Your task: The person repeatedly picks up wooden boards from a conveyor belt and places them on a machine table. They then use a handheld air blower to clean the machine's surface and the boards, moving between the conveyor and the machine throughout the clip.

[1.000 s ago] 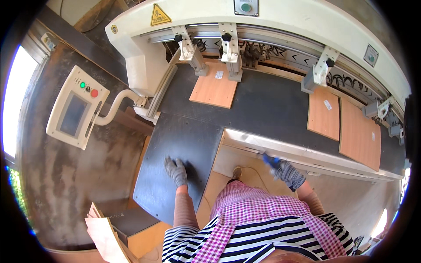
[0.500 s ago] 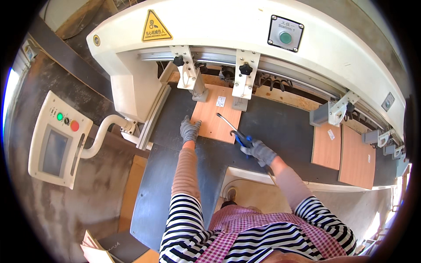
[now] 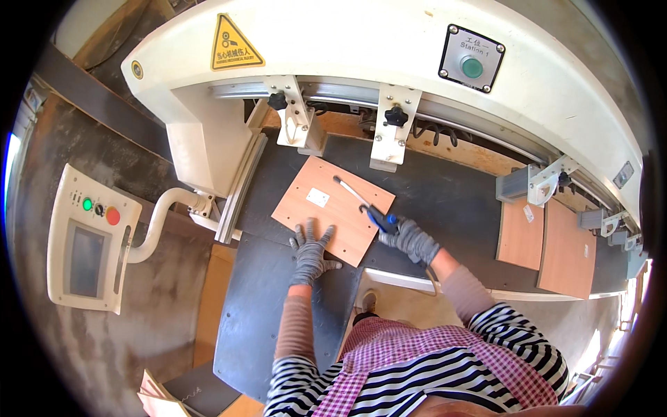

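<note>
A wood-coloured panel (image 3: 340, 219) with a white label and several small holes lies turned at an angle on the dark machine table (image 3: 438, 201). My left hand (image 3: 313, 251), in a grey glove, rests with spread fingers on the panel's near left edge. In my gloved right hand (image 3: 411, 242) is a blue and black air blow gun (image 3: 381, 218). Its thin metal nozzle points up and left over the panel, and its hose hangs below the hand. Whether the nozzle touches the panel I cannot tell.
Two clamp blocks (image 3: 390, 132) hang from the white machine beam (image 3: 347, 42) beyond the panel. More panels (image 3: 568, 247) lie under clamps at the right. At the left, a control screen (image 3: 89, 243) stands on a bent arm. A green button (image 3: 472, 67) sits on the beam.
The panel has come out from under the clamps toward me and turned. My left hand has moved nearer and spread onto it. The blow gun stays in my right hand.
</note>
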`<state>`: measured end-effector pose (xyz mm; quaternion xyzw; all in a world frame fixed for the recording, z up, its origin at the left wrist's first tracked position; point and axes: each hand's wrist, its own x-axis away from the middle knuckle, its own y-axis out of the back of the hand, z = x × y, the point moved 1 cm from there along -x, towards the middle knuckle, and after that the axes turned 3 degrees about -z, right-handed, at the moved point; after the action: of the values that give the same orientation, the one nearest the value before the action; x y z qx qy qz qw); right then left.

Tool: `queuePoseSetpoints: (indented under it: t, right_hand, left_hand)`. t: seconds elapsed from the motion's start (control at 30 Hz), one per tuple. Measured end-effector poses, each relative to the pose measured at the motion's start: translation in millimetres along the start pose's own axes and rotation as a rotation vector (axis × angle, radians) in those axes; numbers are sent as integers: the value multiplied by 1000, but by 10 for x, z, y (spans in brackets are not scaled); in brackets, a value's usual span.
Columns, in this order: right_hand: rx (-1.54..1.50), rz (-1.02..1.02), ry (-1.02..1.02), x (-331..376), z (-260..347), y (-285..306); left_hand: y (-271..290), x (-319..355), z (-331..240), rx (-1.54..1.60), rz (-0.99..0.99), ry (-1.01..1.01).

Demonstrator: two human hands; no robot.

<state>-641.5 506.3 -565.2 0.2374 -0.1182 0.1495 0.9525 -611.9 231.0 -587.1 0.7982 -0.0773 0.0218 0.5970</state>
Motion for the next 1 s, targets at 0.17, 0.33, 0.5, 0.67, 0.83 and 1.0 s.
queuePoseSetpoints:
  t: [0.17, 0.33, 0.5, 0.67, 0.83, 1.0]
  right_hand:
    - [60, 126, 14, 662, 149, -14]
    - [-177, 40, -60, 917, 432, 204]
    - [-192, -80, -126, 1012, 339, 387]
    - [-232, -277, -37, 1149, 638, 529]
    - [-9, -732, 306, 1440, 1128, 811]
    - [297, -942, 329, 1586, 1493, 1206]
  left_hand:
    - [11, -587, -155, -47, 135, -64]
    - [43, -1144, -477, -35, 78, -33]
    - [55, -1281, -669, -2, 68, -2]
    - [-148, -1403, -697, -4, 16, -3]
    - [44, -1266, -834, -31, 23, 21]
    - [80, -767, -870, 95, -73, 62]
